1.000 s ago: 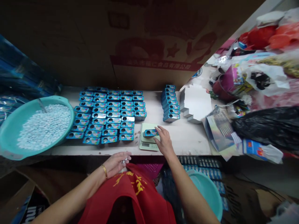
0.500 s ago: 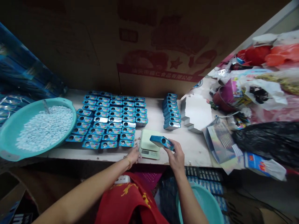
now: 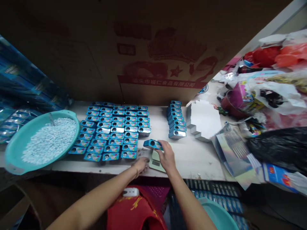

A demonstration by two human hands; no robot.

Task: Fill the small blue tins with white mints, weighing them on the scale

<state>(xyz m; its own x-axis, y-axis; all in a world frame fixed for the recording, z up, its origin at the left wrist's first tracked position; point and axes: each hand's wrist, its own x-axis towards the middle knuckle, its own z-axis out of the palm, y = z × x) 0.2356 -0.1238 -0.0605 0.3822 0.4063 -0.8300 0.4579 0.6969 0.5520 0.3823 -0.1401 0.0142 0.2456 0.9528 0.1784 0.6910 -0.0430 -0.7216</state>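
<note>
My right hand [image 3: 167, 155] is closed on the right end of a small blue candy box [image 3: 153, 144] with a dark round spot on its face. It holds the box tilted, just above the table, over the upper left part of a pale green digital scale [image 3: 157, 164] and close to the filled rows. My left hand [image 3: 141, 165] rests at the table's front edge, just left of the scale. Its fingers look loosely apart, somewhat blurred, with nothing visible in them. Several rows of matching blue boxes [image 3: 111, 136] stand left of the scale.
A turquoise basin [image 3: 11, 143] of pale blue candies stands at the left. Behind the scale stand a short column of blue boxes [image 3: 177, 123] and a white card stack [image 3: 206, 118]. A large carton [image 3: 153, 92] walls the back. Bags [image 3: 275, 108] clutter the right.
My right hand has carried the blue box leftward from the scale's right side toward the rows. My left hand stays beside the scale. The whole view has shifted slightly.
</note>
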